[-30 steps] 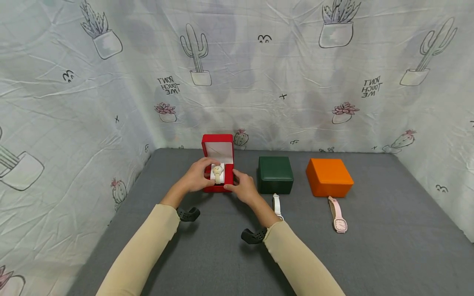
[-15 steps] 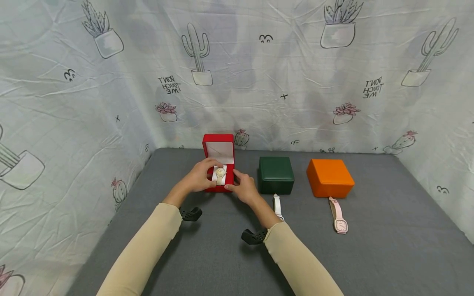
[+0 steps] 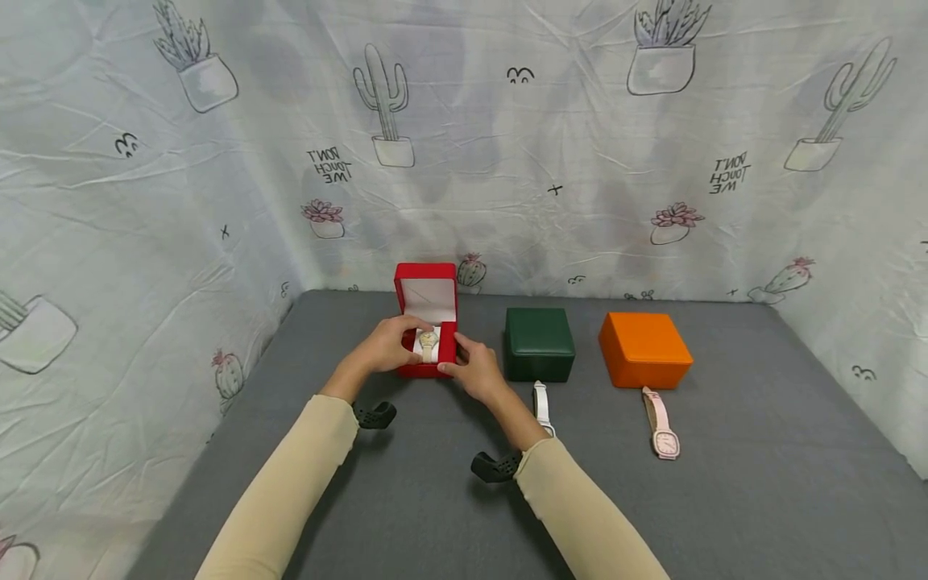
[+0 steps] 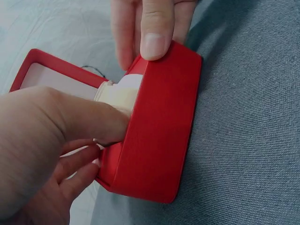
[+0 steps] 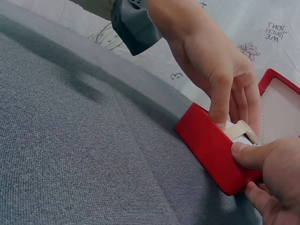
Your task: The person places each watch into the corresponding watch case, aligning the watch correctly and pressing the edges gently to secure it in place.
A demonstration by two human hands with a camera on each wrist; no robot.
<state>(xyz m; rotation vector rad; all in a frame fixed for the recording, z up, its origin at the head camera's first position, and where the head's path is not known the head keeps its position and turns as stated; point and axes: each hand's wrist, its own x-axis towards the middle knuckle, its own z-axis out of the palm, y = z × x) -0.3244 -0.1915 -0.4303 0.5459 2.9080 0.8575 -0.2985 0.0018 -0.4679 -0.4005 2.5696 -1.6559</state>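
Hardly anything has moved since a moment ago: both hands stay at the red box (image 3: 426, 322), and the left thumb now sits a bit lower on the watch.

The left hand (image 3: 386, 346) is on the left side of the red box. Its thumb is bent over and presses down on the cream watch (image 3: 428, 345), which sits on a white pillow (image 4: 131, 83) inside the box. Its other fingers curl by the box's left side. The right hand (image 3: 478, 372) grips the near right corner of the box, thumb on the front rim and fingers at the side, holding it in place. The red lid (image 3: 428, 292) stands up at the far side.

The box rests on the gray tabletop (image 3: 761, 483), at the left end of a row. Just to its right is a shut green box (image 3: 540, 343), and then a shut orange box (image 3: 644, 348). A white watch (image 3: 540, 403) lies near the green box, partly hidden by the right arm. A pink watch (image 3: 661, 425) lies in front of the orange box. Cloth with cactus drawings (image 3: 652, 145) hangs behind.

What could go wrong: if the thumb pushes on one side only, the watch might tip or sit crooked. If the right hand lets go, I think the box could slide on the cloth.
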